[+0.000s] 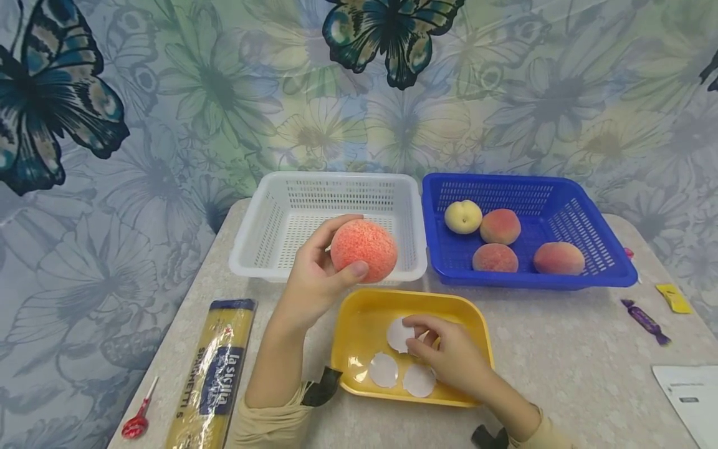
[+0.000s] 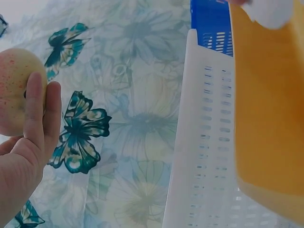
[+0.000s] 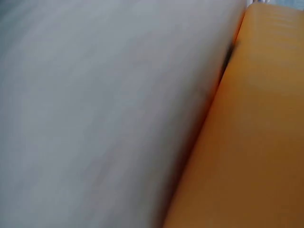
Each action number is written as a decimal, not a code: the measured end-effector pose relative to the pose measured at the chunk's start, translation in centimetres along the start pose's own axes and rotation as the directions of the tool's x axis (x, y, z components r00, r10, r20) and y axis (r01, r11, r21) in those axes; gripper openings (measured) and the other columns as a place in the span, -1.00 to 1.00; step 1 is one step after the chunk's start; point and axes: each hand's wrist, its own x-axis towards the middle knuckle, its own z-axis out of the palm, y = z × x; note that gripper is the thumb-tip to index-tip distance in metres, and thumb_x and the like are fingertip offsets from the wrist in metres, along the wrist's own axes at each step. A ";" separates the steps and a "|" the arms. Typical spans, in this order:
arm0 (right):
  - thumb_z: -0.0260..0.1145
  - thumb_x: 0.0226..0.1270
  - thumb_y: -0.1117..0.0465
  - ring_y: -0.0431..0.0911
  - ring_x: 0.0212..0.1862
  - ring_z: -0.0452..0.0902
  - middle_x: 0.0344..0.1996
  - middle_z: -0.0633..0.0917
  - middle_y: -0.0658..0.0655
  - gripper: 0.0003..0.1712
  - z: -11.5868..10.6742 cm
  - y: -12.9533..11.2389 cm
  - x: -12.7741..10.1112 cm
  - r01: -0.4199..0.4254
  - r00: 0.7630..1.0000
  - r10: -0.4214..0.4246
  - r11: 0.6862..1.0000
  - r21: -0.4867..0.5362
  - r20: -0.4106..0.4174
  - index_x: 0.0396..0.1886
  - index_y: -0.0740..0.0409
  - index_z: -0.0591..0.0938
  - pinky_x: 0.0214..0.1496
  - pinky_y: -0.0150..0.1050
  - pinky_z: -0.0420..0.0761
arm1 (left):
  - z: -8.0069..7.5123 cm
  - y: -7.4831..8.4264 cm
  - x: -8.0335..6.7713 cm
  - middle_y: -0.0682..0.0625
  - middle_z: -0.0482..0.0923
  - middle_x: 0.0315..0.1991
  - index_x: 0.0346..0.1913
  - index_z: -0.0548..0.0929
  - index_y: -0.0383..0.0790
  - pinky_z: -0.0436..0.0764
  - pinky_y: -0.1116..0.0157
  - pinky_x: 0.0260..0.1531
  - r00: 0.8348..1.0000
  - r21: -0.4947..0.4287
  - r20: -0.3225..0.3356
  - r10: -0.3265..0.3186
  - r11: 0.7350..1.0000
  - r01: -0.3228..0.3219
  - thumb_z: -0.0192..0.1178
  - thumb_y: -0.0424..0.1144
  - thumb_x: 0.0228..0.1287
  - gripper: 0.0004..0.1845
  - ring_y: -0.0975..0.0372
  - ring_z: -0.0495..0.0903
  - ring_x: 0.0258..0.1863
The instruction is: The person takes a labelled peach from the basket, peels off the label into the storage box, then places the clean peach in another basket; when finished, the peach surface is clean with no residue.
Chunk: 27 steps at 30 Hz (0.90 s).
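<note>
Fingers of the left hand [image 1: 314,280] curl round a peach [image 1: 363,249], thumb across its front, holding it raised just in front of the white basket [image 1: 249,249]. Looks firm but bruisable, fuzzy skin giving decent grip; a broad cupping hold round the middle suits it, not fingertip pressure. Right hand [image 1: 451,355], near side of that basket, pinches a white paper disc [image 1: 399,335] inside the yellow tray [image 1: 359,312]: thin, limp, best lifted by its edge. Two more discs [image 1: 384,370] lie beside it.

Table [image 1: 561,349] with baskets, tray, spaghetti
</note>
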 end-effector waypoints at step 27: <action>0.44 0.20 0.10 -0.25 -0.50 0.35 -0.53 0.48 -0.14 -0.65 3.5 -0.8 2.6 0.001 1.000 0.003 0.901 -0.433 0.010 -0.02 0.04 0.69 -0.46 -0.35 0.34 | 0.6 -0.1 0.1 -0.15 0.43 0.24 0.32 0.42 -0.19 0.69 0.22 0.03 0.999 0.008 0.028 -0.039 0.999 0.038 0.53 -0.10 0.05 -0.22 0.06 0.58 0.06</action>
